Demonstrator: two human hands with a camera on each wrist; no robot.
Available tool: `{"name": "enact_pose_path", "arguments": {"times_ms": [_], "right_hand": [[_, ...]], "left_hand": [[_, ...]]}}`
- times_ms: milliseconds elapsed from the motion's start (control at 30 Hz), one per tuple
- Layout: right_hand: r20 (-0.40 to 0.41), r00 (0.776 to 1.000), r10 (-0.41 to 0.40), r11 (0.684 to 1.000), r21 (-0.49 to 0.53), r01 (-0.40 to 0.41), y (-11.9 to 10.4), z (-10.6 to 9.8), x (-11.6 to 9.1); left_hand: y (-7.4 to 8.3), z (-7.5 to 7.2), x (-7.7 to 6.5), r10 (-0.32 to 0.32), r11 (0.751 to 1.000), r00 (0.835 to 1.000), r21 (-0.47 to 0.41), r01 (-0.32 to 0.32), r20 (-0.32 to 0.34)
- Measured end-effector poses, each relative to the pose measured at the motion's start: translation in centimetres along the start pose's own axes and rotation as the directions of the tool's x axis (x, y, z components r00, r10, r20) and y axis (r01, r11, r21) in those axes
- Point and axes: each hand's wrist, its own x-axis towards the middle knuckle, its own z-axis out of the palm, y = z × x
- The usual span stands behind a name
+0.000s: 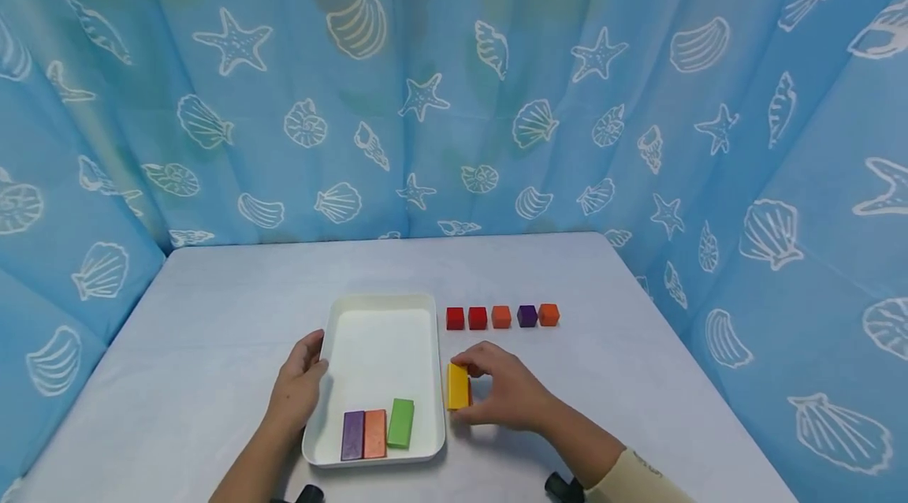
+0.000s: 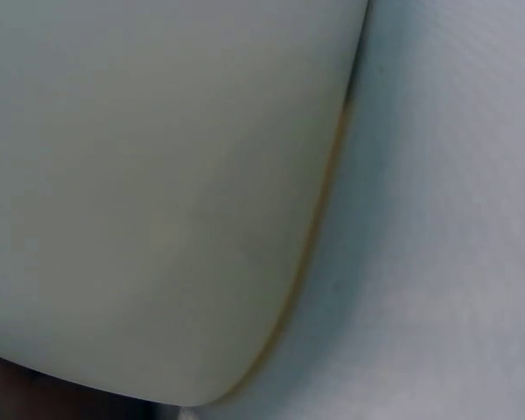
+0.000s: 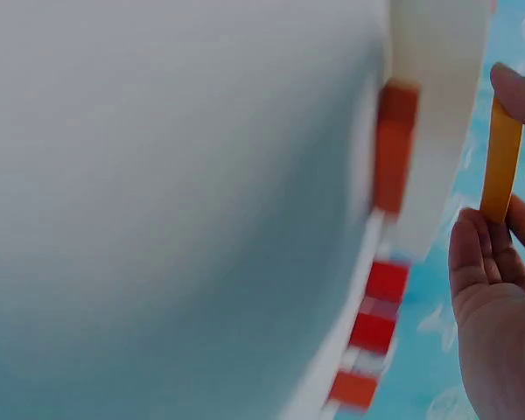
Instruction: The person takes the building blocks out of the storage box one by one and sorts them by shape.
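Observation:
My right hand pinches a yellow rectangular block by its two ends, thumb at the near end and fingertips at the far end. In the right wrist view the same yellow block spans from thumb to fingers. An orange block lies beside the tray, and only a sliver of it shows past the yellow one in the head view. My left hand holds the left rim of a white tray. Inside the tray's near end lie a purple block, an orange-pink block and a green block.
Right of the tray's far end, several small cubes form a row: red cubes, orange cubes and a purple cube. A white cloth covers the table. Blue seashell-patterned curtains hang behind it and at both sides.

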Motion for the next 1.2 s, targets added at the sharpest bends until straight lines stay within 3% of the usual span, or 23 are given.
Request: {"name": "enact_pose_path", "arguments": {"times_ms": [167, 400, 600, 1200], "right_hand": [[0.006, 0.998, 0.056, 0.996, -0.063, -0.056, 2.5, -1.9, -1.4], [0.118, 0.986, 0.117, 0.99, -0.089, -0.107, 4.3, -2.7, -1.8], [0.135, 0.985, 0.109, 0.987, -0.135, -0.091, 4.9, -2.2, -1.3], [0.14, 0.983, 0.122, 0.986, -0.131, -0.104, 5.0, -2.5, -1.8]], "left_hand": [[0.2, -0.4, 0.0, -0.012, 1.0, 1.0, 0.0, 0.012, -0.011], [-0.2, -0.7, -0.4, -0.017, 1.0, 1.0, 0.007, 0.017, -0.003], [-0.4, -0.4, -0.3, -0.03, 0.999, 0.999, 0.017, 0.031, -0.014], [0.4, 0.3, -0.2, -0.026, 0.999, 1.0, 0.036, 0.026, -0.002]]}}
